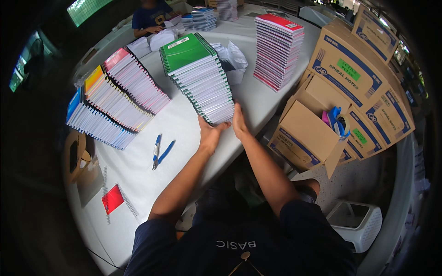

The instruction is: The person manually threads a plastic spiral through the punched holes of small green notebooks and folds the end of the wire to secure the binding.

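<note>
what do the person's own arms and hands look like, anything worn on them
Both forearms are bare from the elbow down. The left hand and right hand wear no gloves, and no rings, watch or bands show. Short dark navy sleeves cover the upper arms, part of a dark navy shirt with small pale lettering.

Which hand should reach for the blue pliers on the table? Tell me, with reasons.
Probably the left hand. The blue pliers lie on the white table to its left, with bare tabletop between. The right hand presses the far side of the green notebook stack and would have to cross over.
</note>
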{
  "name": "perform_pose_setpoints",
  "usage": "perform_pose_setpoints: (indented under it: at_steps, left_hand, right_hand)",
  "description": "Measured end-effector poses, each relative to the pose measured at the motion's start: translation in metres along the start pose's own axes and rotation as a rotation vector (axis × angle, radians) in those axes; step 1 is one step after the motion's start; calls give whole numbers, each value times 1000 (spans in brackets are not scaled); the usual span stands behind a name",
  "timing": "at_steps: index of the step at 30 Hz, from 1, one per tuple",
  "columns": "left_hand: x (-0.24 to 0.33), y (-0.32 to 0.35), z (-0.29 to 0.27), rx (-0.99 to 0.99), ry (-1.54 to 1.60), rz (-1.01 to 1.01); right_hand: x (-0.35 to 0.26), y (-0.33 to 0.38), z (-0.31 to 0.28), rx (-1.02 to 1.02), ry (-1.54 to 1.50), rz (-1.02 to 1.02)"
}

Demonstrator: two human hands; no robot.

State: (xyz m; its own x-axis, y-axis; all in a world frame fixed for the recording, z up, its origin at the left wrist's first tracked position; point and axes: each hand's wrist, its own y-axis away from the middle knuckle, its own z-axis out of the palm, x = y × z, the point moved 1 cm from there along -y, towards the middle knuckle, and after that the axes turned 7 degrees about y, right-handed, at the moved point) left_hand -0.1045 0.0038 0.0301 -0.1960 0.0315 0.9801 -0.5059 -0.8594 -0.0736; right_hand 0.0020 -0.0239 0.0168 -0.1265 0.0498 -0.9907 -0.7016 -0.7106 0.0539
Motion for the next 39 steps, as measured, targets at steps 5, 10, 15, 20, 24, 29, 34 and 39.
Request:
perform_pose_setpoints:
  at_steps: [5, 10, 15, 20, 24, 29, 34, 39]
  left_hand:
    - [1, 18, 27, -104, 78, -71]
    - [-2, 9, 55, -153, 132, -73]
    - [-19, -15, 91, -186, 120, -63]
    - [-37, -48, 128, -192, 101, 10]
    - [-44, -63, 150, -119, 56, 14]
    - [-47, -69, 170, -7, -61, 44]
    - [-44, -56, 177, -5, 42, 164]
    - [-42, -51, 175, -47, 107, 16]
  right_hand:
    - [-9, 24, -35, 89, -43, 12]
    - [-12, 11, -60, 189, -77, -29]
    - [-10, -20, -96, 263, -59, -27]
    - [2, -74, -133, 289, 53, 53]
    - [4, -108, -150, 288, 22, 105]
    - [-6, -120, -153, 262, -70, 115]
    - [-1, -121, -159, 174, -4, -85]
    - [12, -146, -145, 36, 158, -48]
